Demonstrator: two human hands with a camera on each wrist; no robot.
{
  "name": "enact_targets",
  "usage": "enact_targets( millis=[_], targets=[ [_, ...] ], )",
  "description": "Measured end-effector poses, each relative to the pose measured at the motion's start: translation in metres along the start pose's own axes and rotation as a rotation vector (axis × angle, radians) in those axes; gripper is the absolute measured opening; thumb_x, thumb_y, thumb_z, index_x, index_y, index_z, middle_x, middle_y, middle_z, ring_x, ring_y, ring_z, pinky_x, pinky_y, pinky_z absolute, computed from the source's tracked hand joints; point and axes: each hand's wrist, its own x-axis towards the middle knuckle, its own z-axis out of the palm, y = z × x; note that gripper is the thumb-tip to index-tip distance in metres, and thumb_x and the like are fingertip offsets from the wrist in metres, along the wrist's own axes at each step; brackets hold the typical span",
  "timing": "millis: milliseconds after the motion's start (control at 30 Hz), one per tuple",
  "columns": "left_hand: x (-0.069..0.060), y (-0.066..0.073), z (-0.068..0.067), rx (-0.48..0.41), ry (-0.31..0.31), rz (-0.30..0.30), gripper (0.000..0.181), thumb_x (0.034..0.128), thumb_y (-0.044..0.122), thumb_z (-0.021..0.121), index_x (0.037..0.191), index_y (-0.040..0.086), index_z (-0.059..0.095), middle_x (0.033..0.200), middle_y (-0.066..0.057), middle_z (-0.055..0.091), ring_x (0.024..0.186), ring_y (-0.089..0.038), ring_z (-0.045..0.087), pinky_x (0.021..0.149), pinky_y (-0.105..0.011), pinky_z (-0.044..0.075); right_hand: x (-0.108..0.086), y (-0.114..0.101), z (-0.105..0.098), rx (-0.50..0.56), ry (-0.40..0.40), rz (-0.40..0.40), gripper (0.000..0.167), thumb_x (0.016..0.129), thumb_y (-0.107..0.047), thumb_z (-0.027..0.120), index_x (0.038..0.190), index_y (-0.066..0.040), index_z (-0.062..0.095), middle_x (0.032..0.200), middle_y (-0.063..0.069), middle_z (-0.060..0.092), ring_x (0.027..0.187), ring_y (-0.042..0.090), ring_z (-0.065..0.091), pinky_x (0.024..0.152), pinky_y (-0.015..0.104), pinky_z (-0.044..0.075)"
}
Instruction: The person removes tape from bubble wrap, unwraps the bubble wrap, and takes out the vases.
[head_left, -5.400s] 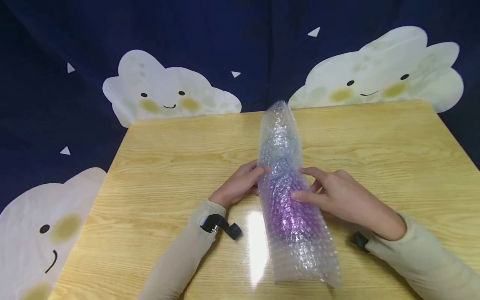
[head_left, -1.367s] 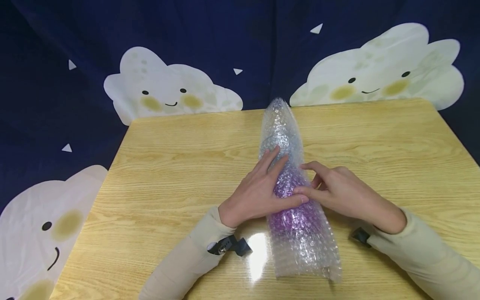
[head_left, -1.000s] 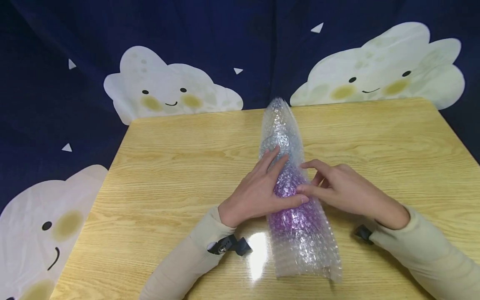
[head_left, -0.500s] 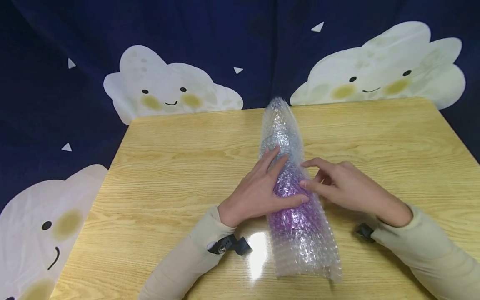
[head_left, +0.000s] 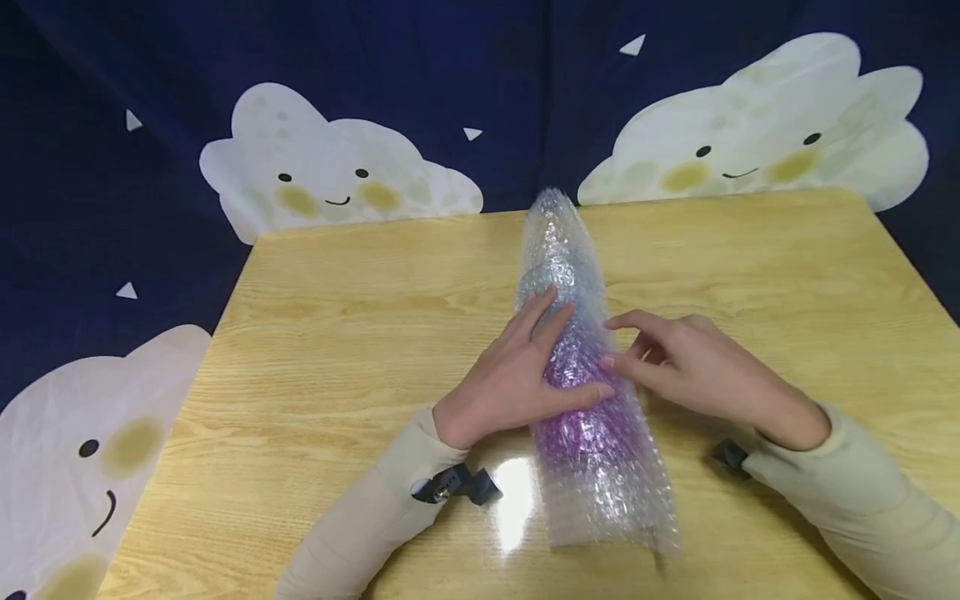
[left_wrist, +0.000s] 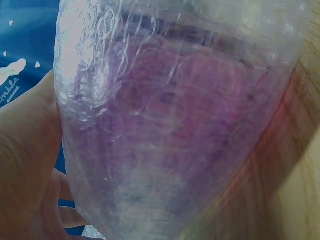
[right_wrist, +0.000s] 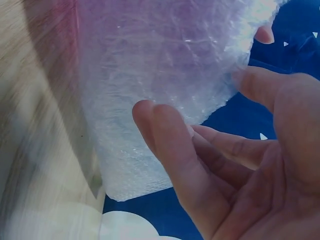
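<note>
A long bundle of clear bubble wrap (head_left: 600, 500), purple and pale blue inside, lies lengthwise on the table in the head view. Across its upper side rests my left hand (head_left: 510, 379), fingers spread and thumb extended over the purple part. My right hand (head_left: 697, 367) is at the bundle's right edge, its thumb and index finger at the wrap and the other fingers bent beneath. In the left wrist view the purple wrapped shape (left_wrist: 165, 110) fills the middle. The right wrist view shows the right fingers (right_wrist: 175, 140) beside the wrap (right_wrist: 145, 75).
The wooden table (head_left: 337, 333) reaches back to a dark blue curtain (head_left: 525, 83) printed with white smiling clouds (head_left: 345, 179) and small triangles. Each beige sleeve has a black strap device (head_left: 453, 485) at the wrist. Light glares off the tabletop left of the bundle.
Since the oldest frame, my left hand has moved from the bundle's left edge to lie across its top. My right thumb has slid outward toward the right edge. The view has shifted slightly.
</note>
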Motion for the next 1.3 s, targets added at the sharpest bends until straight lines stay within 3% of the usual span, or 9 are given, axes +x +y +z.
enact_targets(
  millis=[100, 400, 700, 1000, 1100, 1300],
  targets=[
    [-0.001, 0.0, -0.002, -0.004, -0.002, -0.018, 0.106, 0.0848, 0.078, 0.064, 0.166, 0.021, 0.026, 0.177, 0.004, 0.001, 0.165, -0.027, 0.005, 0.129, -0.056, 0.026, 0.0, -0.003, -0.001, -0.017, 0.012, -0.018, 0.043, 0.1, -0.043, 0.068, 0.132, -0.015, 0.067, 0.087, -0.008, 0.078, 0.074, -0.001, 0.068, 0.069, 0.025, 0.058],
    [0.0, 0.001, 0.0, 0.003, -0.012, 0.004, 0.103, 0.0874, 0.078, 0.059, 0.166, 0.021, 0.025, 0.178, 0.003, 0.0, 0.165, -0.028, 0.004, 0.129, -0.055, 0.025, -0.011, -0.012, -0.006, -0.066, 0.042, -0.075, 0.032, 0.097, -0.038, 0.073, 0.119, -0.015, 0.075, 0.087, -0.011, 0.078, 0.078, -0.001, 0.07, 0.071, 0.027, 0.061],
    [-0.001, 0.0, 0.001, -0.013, -0.016, 0.005, 0.1, 0.0903, 0.076, 0.057, 0.166, 0.018, 0.026, 0.178, 0.0, 0.001, 0.165, -0.029, 0.005, 0.13, -0.054, 0.023, -0.026, -0.02, -0.006, -0.1, 0.123, -0.216, 0.011, 0.087, -0.027, 0.083, 0.096, -0.021, 0.079, 0.084, -0.015, 0.076, 0.074, -0.005, 0.067, 0.067, 0.02, 0.06],
    [0.001, -0.001, 0.001, 0.004, -0.009, 0.026, 0.098, 0.0934, 0.076, 0.053, 0.166, 0.016, 0.024, 0.177, -0.003, 0.001, 0.165, -0.031, 0.005, 0.131, -0.052, 0.022, -0.032, -0.019, -0.003, -0.084, 0.216, -0.444, 0.013, 0.084, -0.021, 0.085, 0.095, -0.026, 0.08, 0.091, -0.016, 0.077, 0.074, -0.007, 0.067, 0.065, 0.006, 0.052],
    [0.001, -0.001, 0.001, 0.0, -0.012, 0.017, 0.098, 0.0934, 0.076, 0.052, 0.166, 0.017, 0.024, 0.177, -0.002, 0.0, 0.165, -0.029, 0.004, 0.131, -0.052, 0.021, -0.032, -0.019, -0.002, -0.075, 0.234, -0.504, 0.009, 0.086, -0.021, 0.083, 0.094, -0.024, 0.08, 0.091, -0.013, 0.077, 0.075, -0.005, 0.068, 0.066, 0.006, 0.053],
    [0.001, -0.001, 0.001, -0.005, -0.009, 0.003, 0.097, 0.0929, 0.075, 0.054, 0.166, 0.018, 0.025, 0.178, -0.001, 0.002, 0.165, -0.028, 0.005, 0.131, -0.052, 0.022, -0.032, -0.02, 0.001, -0.044, 0.229, -0.551, 0.01, 0.086, -0.017, 0.083, 0.095, -0.021, 0.081, 0.092, -0.011, 0.077, 0.076, -0.003, 0.07, 0.069, 0.006, 0.054]
  ],
)
